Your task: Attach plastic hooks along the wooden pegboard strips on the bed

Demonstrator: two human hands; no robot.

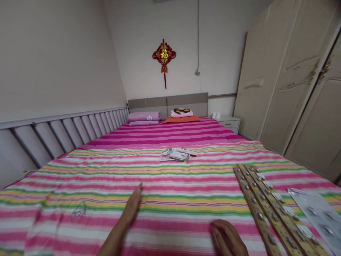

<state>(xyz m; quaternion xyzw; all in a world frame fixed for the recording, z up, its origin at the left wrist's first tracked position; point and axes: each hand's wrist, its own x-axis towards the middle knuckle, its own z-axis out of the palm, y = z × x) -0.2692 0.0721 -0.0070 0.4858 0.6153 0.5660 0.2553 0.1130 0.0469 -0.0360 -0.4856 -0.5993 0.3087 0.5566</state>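
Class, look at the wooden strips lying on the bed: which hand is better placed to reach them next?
Probably the right hand: it sits closest to the wooden strips, just to their left, while the left hand is farther off across the striped bedsheet.

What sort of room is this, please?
Probably a bedroom in a home: a large pink-striped bed, a grey padded headboard, and a tall cream wooden wardrobe.

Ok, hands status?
Left hand open, empty, at striped bedsheet. Right hand empty, loosely curled, beside wooden strips with metal studs. Packets farther up the bed.
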